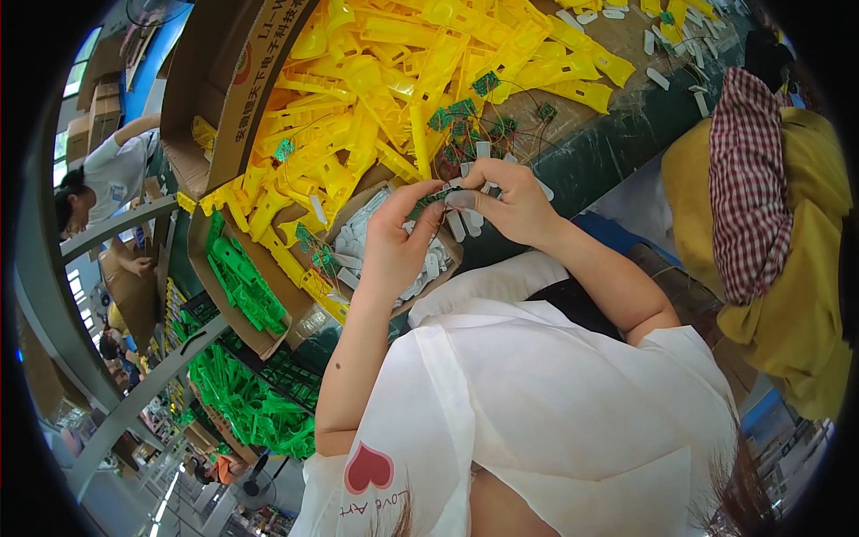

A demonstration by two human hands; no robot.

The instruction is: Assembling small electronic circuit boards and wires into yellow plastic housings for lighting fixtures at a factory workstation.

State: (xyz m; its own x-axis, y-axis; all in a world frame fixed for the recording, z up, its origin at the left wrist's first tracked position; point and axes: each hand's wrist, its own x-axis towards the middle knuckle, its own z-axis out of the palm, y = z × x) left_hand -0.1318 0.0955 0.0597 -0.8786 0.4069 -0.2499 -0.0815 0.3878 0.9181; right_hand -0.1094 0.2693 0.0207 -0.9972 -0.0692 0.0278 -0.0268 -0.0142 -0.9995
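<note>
My left hand (398, 240) and my right hand (510, 201) meet in the middle of the view, both pinching a small green circuit board (436, 197) with thin wires between fingertips. Just beyond them lies a cluster of similar green circuit boards (465, 121) with red and black wires. A big heap of yellow plastic parts (394, 80) covers the workbench behind. Below my left hand sits a cardboard box of small white plastic pieces (362, 242).
A cardboard box of green plastic parts (240, 282) stands at the left, with more green parts (255, 403) in a black crate below. A large open carton (224, 80) lies at the upper left. Another person (103, 183) works at far left; yellow and checked cloth (761, 224) hangs at right.
</note>
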